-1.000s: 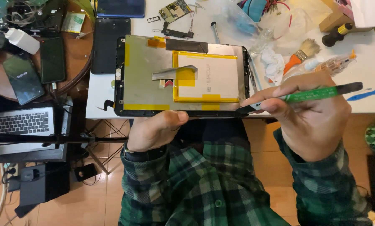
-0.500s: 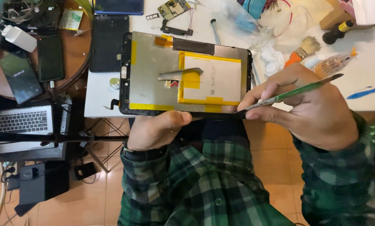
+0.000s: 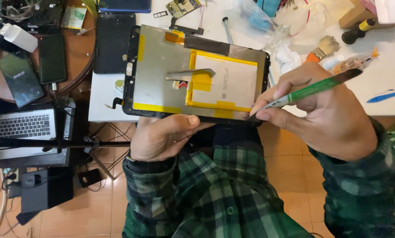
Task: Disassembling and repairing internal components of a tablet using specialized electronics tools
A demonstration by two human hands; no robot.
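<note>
An opened tablet [image 3: 162,75] lies back-side up, its grey metal plate edged with yellow tape. A white battery [image 3: 226,81] framed in yellow tape sits on its right half, with a grey ribbon strip across the middle. My left hand [image 3: 162,136] grips the tablet's near edge from below, thumb on the rim. My right hand [image 3: 325,114] holds a green pry tool [image 3: 310,91] like a pen, its dark tip touching the tablet's near right corner.
A white table [image 3: 382,83] carries a brush [image 3: 323,47], a blue pen, a circuit board [image 3: 183,6], a dark bottle and plastic bags. Left, a round wooden table [image 3: 74,66] holds phones and a white bottle. A laptop [image 3: 23,125] sits lower left.
My right hand has drawn the green tool inward and tilted it, bringing its tip to the tablet's near right corner. The left hand keeps its grip on the near edge.
</note>
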